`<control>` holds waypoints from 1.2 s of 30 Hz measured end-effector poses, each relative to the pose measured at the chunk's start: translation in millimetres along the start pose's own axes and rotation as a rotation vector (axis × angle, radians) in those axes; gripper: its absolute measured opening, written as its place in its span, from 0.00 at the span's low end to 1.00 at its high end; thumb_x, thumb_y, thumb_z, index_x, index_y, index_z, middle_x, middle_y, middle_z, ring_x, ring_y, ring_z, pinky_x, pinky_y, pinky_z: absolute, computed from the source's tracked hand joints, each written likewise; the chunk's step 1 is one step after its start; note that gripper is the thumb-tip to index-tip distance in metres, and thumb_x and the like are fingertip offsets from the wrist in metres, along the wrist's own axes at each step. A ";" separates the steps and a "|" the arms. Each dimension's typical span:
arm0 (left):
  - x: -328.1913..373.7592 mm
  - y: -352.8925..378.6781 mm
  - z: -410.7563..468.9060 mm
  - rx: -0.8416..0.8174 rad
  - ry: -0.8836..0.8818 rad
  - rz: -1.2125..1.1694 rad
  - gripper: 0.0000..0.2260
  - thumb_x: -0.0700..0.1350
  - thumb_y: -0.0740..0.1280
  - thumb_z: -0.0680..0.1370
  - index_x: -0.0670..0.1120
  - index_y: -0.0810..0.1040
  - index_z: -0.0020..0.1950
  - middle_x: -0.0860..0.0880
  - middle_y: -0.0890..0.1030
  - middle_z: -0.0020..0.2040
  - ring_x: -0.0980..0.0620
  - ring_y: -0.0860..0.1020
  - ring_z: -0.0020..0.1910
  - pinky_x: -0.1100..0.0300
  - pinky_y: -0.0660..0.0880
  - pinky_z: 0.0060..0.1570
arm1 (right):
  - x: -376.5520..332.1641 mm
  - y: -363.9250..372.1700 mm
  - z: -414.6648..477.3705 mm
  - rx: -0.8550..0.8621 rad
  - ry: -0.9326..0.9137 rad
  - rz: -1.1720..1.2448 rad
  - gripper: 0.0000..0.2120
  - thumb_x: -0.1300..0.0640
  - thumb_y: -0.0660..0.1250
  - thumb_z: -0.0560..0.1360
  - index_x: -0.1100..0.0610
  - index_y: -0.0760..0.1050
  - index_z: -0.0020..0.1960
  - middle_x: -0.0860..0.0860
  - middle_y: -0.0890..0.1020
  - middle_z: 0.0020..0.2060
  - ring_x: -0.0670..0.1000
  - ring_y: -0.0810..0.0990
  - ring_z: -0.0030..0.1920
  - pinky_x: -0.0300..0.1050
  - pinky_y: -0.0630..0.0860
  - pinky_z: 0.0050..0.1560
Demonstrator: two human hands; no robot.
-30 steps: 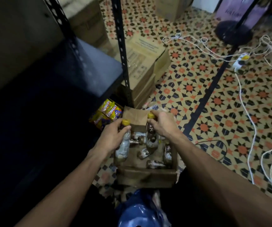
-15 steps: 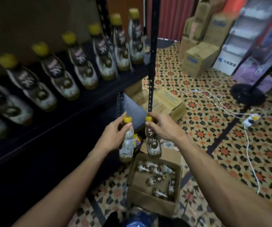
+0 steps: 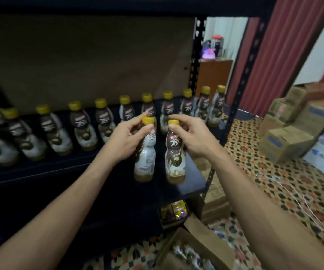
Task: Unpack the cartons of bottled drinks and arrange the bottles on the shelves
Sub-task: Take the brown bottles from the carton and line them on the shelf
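Left hand [image 3: 126, 141] fingers closed round one bottle's [image 3: 145, 158] neck; right hand [image 3: 192, 139] fingers likewise on second bottle [image 3: 175, 158]. Both hang upright, held near the caps, probably for setting down on the shelf [image 3: 40, 170] ahead of the fingers, before the standing row [image 3: 102, 123].

Two upright yellow-capped bottles [image 3: 145, 152], shelf-level

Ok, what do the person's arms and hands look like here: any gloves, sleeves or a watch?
Both forearms are bare as far as the view shows, with no sleeves. The left hand and right hand have no gloves, and no watch, ring or wristband shows.
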State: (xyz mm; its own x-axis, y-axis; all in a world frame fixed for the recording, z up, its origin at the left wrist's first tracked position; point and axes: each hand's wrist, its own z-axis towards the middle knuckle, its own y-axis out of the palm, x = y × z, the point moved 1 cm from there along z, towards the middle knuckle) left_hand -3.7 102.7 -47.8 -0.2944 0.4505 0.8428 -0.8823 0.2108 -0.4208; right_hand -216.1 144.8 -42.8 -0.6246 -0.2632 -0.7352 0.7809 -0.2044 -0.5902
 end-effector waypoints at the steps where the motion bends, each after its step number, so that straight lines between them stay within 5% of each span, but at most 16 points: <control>1: 3.1 -11.7 -0.9 0.049 -0.002 -0.010 0.22 0.51 0.68 0.79 0.52 0.72 0.73 0.62 0.80 0.56 0.74 0.76 0.50 0.73 0.71 0.57 | -12.0 2.2 7.0 -0.013 -0.031 0.001 0.19 0.47 0.66 0.81 0.51 0.77 0.70 0.46 0.83 0.55 0.43 0.81 0.54 0.40 0.76 0.56; 6: 18.9 -81.1 -7.7 0.249 0.023 0.034 0.20 0.53 0.68 0.79 0.50 0.76 0.70 0.63 0.80 0.58 0.68 0.77 0.57 0.65 0.73 0.62 | -72.0 18.0 46.4 -0.044 -0.179 0.066 0.15 0.48 0.67 0.81 0.51 0.79 0.66 0.42 0.83 0.50 0.43 0.81 0.51 0.45 0.78 0.56; 10: 32.3 -146.4 -10.7 0.407 0.024 0.065 0.10 0.58 0.68 0.77 0.57 0.82 0.55 0.57 0.84 0.48 0.59 0.80 0.48 0.51 0.77 0.55 | -115.7 36.2 76.2 -0.020 -0.260 0.137 0.13 0.48 0.67 0.81 0.51 0.81 0.63 0.44 0.83 0.51 0.44 0.81 0.53 0.48 0.79 0.59; 13: 42.0 -193.9 -12.4 0.530 -0.046 0.005 0.08 0.56 0.68 0.78 0.54 0.82 0.49 0.52 0.84 0.43 0.53 0.81 0.43 0.46 0.79 0.48 | -141.2 54.6 99.4 0.049 -0.282 0.247 0.09 0.47 0.68 0.79 0.48 0.82 0.56 0.45 0.85 0.48 0.46 0.83 0.51 0.54 0.79 0.59; 19: 53.9 -261.1 -3.4 0.706 -0.134 -0.015 0.13 0.52 0.68 0.80 0.44 0.76 0.58 0.51 0.76 0.36 0.63 0.76 0.25 0.64 0.76 0.28 | -184.9 82.7 144.9 0.129 -0.205 0.421 0.07 0.47 0.70 0.78 0.49 0.82 0.50 0.46 0.85 0.43 0.45 0.84 0.47 0.48 0.81 0.52; 23: 47.3 -291.8 -0.8 0.782 -0.217 -0.155 0.09 0.50 0.69 0.79 0.46 0.74 0.54 0.48 0.81 0.43 0.56 0.81 0.35 0.60 0.80 0.31 | -204.7 96.4 172.4 0.194 -0.130 0.498 0.09 0.49 0.71 0.78 0.53 0.78 0.44 0.49 0.83 0.38 0.46 0.81 0.40 0.46 0.77 0.44; 28: 31.4 -320.3 14.1 0.755 -0.246 -0.129 0.12 0.46 0.73 0.76 0.45 0.76 0.57 0.47 0.84 0.47 0.49 0.84 0.44 0.52 0.83 0.46 | -220.0 119.2 209.1 0.229 -0.024 0.501 0.06 0.55 0.71 0.77 0.55 0.76 0.43 0.54 0.84 0.45 0.54 0.84 0.48 0.53 0.82 0.51; 32: 20.9 -332.5 33.8 0.728 -0.308 -0.064 0.06 0.40 0.71 0.77 0.40 0.80 0.51 0.42 0.85 0.47 0.49 0.85 0.40 0.52 0.83 0.45 | -222.3 136.5 229.2 0.212 0.046 0.403 0.06 0.56 0.67 0.78 0.58 0.80 0.50 0.53 0.83 0.50 0.51 0.81 0.48 0.46 0.79 0.50; 36: 2.7 -337.2 50.7 0.621 -0.350 -0.009 0.06 0.41 0.71 0.77 0.41 0.81 0.52 0.43 0.84 0.49 0.48 0.84 0.47 0.56 0.82 0.45 | -224.1 161.7 240.5 0.106 0.059 0.301 0.10 0.54 0.68 0.78 0.56 0.80 0.57 0.52 0.82 0.55 0.52 0.79 0.53 0.45 0.76 0.53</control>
State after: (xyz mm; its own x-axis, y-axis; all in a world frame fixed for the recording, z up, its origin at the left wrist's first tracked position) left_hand 274.4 -11.1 113.4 -0.2945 0.1238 0.9476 -0.9009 -0.3669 -0.2320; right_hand 51.4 -56.0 106.7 -0.3622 -0.2725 -0.8914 0.9249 -0.2233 -0.3076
